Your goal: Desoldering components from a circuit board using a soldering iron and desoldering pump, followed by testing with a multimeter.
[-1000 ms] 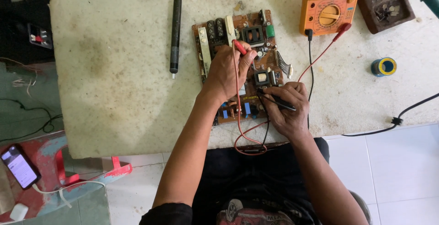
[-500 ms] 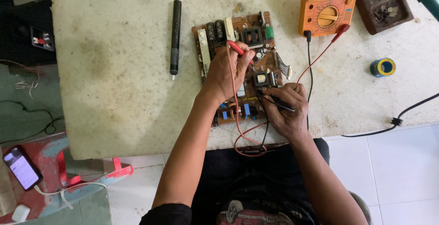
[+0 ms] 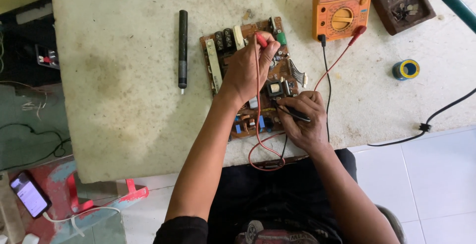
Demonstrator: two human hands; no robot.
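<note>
- A worn, stained white worktable (image 3: 124, 100) fills most of the view, with pale floor tiles (image 3: 436, 184) below its right edge.
- A brown circuit board (image 3: 225, 45) lies flat near the middle of the table, crowded with dark capacitors, a pale heat sink strip and a green part at its far edge.
- An orange analog multimeter (image 3: 342, 6) stands at the far edge, just right of the board; a red lead (image 3: 332, 68) and a black lead (image 3: 325, 75) run from its lower edge toward the person.
- A dark brown soldering stand (image 3: 402, 1) sits to the right of the meter.
- The left hand (image 3: 248, 70) rests over the middle of the board, fingers closed around a red probe (image 3: 261, 39) whose tip points down at the board's far part.
- The right hand (image 3: 303, 120) lies at the board's near right corner, fingers pinched on a black probe (image 3: 292, 113) angled toward a small square transformer (image 3: 274, 88).
- The two hands are apart, each clamped on its own probe.
- A slim black pen-shaped tool (image 3: 183, 48) lies alone, well left of the board.
- A smartphone (image 3: 29, 194) with a lit screen lies on a red stand at lower left.
- A small blue-and-yellow solder spool (image 3: 405, 69) sits on the right side of the table.
</note>
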